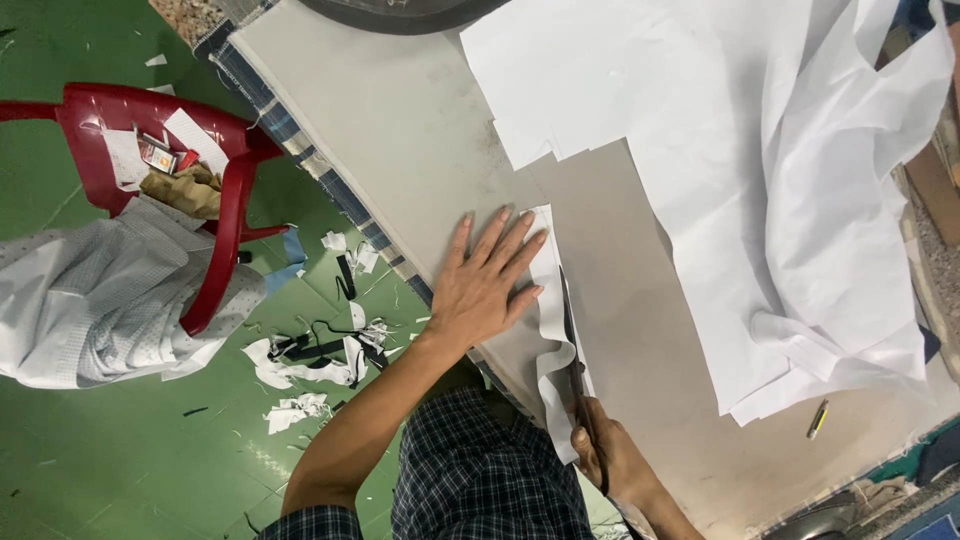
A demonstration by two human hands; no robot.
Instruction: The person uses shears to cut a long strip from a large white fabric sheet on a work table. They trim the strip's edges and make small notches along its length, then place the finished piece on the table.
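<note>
Left hand (487, 283) lies flat with its fingers spread wide, pressing down on a white strip (549, 330) of cloth at the near edge of the table (400, 130). It grips nothing. Right hand (605, 455) is closed around the handles of the scissors (574, 345), and the blades run along the strip (just beside the left fingertips). More white cloth (800, 180) is piled on the far side of the table, well apart from the hands. A small marker (817, 419) lies near it. On the green floor (90, 450) stand a red chair (220, 180) and many scraps (310, 360).
</note>
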